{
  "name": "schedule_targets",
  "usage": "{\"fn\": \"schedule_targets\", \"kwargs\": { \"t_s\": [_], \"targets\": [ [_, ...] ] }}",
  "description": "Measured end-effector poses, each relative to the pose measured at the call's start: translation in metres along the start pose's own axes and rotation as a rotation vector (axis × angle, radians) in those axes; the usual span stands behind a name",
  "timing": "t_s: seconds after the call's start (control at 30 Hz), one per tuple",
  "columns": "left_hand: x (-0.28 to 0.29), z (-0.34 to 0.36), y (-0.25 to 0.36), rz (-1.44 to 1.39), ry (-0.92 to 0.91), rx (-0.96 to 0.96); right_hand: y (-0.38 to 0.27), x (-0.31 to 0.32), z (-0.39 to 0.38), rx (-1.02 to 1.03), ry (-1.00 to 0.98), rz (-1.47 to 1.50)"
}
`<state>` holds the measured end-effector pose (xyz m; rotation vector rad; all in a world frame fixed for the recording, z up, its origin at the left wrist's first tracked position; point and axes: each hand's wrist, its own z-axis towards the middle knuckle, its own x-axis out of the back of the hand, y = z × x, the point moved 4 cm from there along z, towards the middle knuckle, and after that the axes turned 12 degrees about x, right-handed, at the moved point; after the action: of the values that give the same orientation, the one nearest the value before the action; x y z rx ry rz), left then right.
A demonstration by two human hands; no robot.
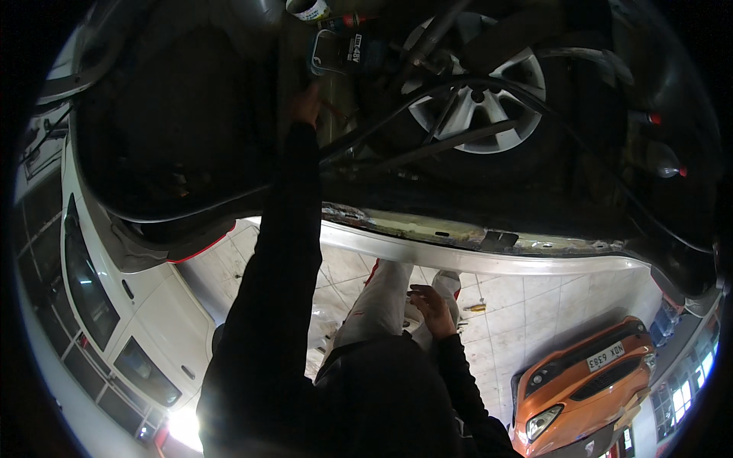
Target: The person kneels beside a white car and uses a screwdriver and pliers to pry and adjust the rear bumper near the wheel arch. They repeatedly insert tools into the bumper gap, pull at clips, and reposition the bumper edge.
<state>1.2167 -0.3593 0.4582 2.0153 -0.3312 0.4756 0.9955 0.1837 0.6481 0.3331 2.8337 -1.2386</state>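
1 arm (285,221) stretches forward, left hand (306,105) unclear in grip, right hand (434,311) loosely open near the legs (376,299)

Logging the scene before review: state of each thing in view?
Boot: open
Left hand: inside the boot, grip too dark to tell
Right hand: by the legs, open, fingers loosely bent
Wheel: lying in the boot
Black case: near the left hand, open or shut can't tell
Clear bottle: capped, lying down
Tub: cut off by the frame, open or shut unclear
Yellow tool: lying on the floor
White car doors: shut
Orange car: parked
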Motion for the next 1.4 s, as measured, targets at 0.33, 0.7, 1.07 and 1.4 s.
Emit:
{"fn": "schedule_targets", "kwargs": {
  "t_s": [0.33, 0.7, 1.07, 1.4],
  "targets": [
    [0.022, -0.273, 0.157, -0.114, -0.219, 0.257, -0.100, 0.021, 0.045, 0.286, 0.074, 0.283],
    [-0.057, -0.463, 0.138, 0.477, -0.698, -0.200, -0.138, 0.053, 0.073, 0.092, 0.367, 0.571],
    [-0.063, -0.318, 0.200, 0.391, -0.780, -0.525, -0.122, 0.086, 0.111, 0.147, 0.507, 0.847],
    [-0.146, 0.132, 0.178, 1.277, 0.280, -0.577, -0.098, 0.089, 0.122, 0.374, 0.434, 0.825]
  ]
}}
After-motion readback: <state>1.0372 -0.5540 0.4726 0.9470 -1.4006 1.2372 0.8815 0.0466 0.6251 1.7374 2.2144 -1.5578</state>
